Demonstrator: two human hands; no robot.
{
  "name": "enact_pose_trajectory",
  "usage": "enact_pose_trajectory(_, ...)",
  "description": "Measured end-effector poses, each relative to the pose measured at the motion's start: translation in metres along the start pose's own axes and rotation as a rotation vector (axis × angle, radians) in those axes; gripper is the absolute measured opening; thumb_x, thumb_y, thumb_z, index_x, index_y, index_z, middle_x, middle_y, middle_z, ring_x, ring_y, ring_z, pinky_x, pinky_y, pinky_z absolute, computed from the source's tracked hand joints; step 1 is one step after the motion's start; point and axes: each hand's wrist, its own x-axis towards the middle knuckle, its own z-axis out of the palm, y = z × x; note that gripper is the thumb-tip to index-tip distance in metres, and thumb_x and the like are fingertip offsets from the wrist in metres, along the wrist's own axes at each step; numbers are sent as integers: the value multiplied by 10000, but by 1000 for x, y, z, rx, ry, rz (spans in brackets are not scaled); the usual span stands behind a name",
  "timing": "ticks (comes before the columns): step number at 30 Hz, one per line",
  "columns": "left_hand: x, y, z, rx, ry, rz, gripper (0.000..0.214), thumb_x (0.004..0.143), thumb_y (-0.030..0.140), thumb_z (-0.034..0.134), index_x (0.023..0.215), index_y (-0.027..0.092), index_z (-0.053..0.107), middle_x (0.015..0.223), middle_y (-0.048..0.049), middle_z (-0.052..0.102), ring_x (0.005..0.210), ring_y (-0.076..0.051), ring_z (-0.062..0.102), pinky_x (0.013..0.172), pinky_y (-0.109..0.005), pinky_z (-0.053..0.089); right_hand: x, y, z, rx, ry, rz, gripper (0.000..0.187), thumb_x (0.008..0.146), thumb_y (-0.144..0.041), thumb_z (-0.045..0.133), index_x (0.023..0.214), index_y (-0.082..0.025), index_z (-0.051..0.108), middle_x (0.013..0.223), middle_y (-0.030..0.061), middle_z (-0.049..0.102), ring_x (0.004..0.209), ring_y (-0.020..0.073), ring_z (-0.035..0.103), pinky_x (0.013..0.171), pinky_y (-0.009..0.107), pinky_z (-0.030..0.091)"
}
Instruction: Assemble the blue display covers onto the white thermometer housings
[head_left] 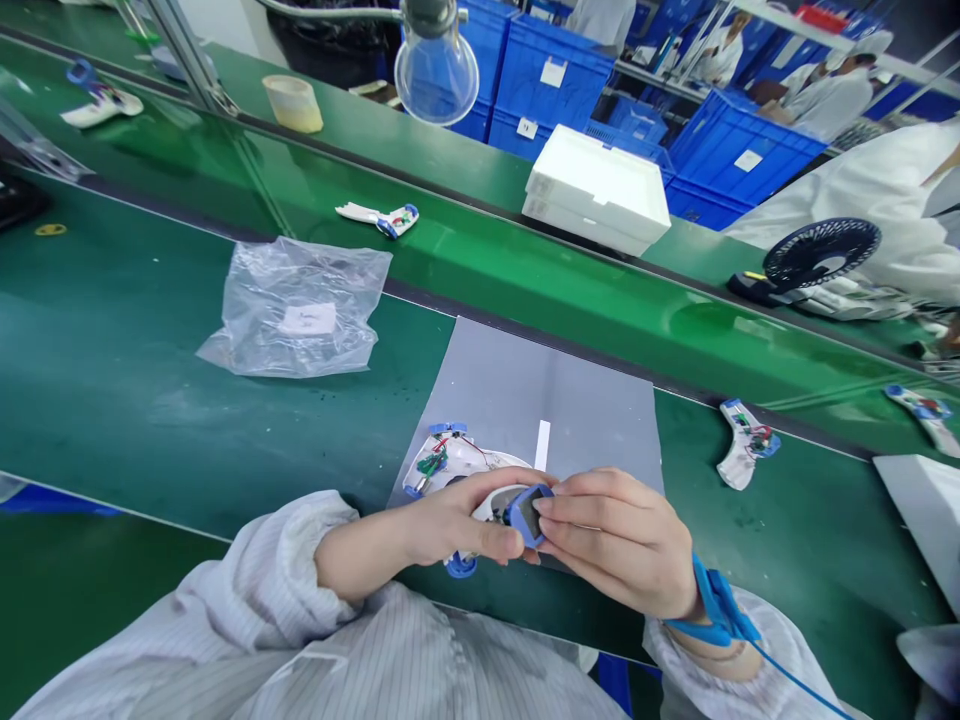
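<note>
My left hand (pixel 450 525) is closed round a white device shell (pixel 501 500) with blue trim, held low over the grey mat (pixel 540 400). My right hand (pixel 615 540) pinches a small blue-framed screen part (pixel 527 515) against that shell. Just behind my hands an open half-shell (pixel 450 462) with red and green wires lies on the mat. A blue wrist strap (pixel 716 605) circles my right wrist.
A clear plastic bag (pixel 296 308) lies to the left. Other half-shells lie on the green bench (pixel 746 445) (pixel 382 218) (pixel 922 410). A white foam box (pixel 600 190), tape roll (pixel 294 103), magnifier lamp (pixel 435 65) and small black fan (pixel 821 250) stand beyond. People in white coats work at right.
</note>
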Motion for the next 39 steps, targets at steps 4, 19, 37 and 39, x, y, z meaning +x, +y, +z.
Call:
enact_pose_trajectory(4, 1, 2, 1, 36, -46, 91, 631, 605, 395, 798, 1167, 247, 551, 900, -8, 583, 799, -120, 595, 661, -202, 463, 3, 2, -2, 78, 3, 18, 58, 802, -152, 631, 854, -129, 645, 785, 59, 692, 837, 160, 591, 695, 282, 524)
enact_pose_trajectory(19, 3, 12, 3, 404, -74, 227, 524, 677, 438, 726, 1149, 271, 572, 1051, -22, 548, 1077, -201, 469, 998, -345, 304, 10, 11, 3, 399, -43, 194, 254, 770, -27, 588, 943, -190, 497, 746, 22, 658, 676, 127, 579, 712, 343, 479)
enact_pose_trajectory(37, 3, 6, 3, 395, -20, 197, 528, 708, 490, 680, 1148, 236, 536, 1141, -41, 507, 1077, -209, 445, 918, -315, 345, 6, 6, 6, 278, -198, 319, 227, 850, -52, 430, 1019, -203, 416, 834, 31, 566, 723, 135, 495, 633, 283, 426)
enact_pose_trajectory(39, 2, 4, 3, 329, 18, 156, 563, 708, 504, 675, 1179, 246, 507, 1183, -53, 485, 1012, -199, 485, 876, -322, 379, 2, 4, 6, 298, -176, 334, 247, 841, -35, 429, 1017, -208, 405, 828, 25, 549, 722, 132, 490, 621, 273, 419)
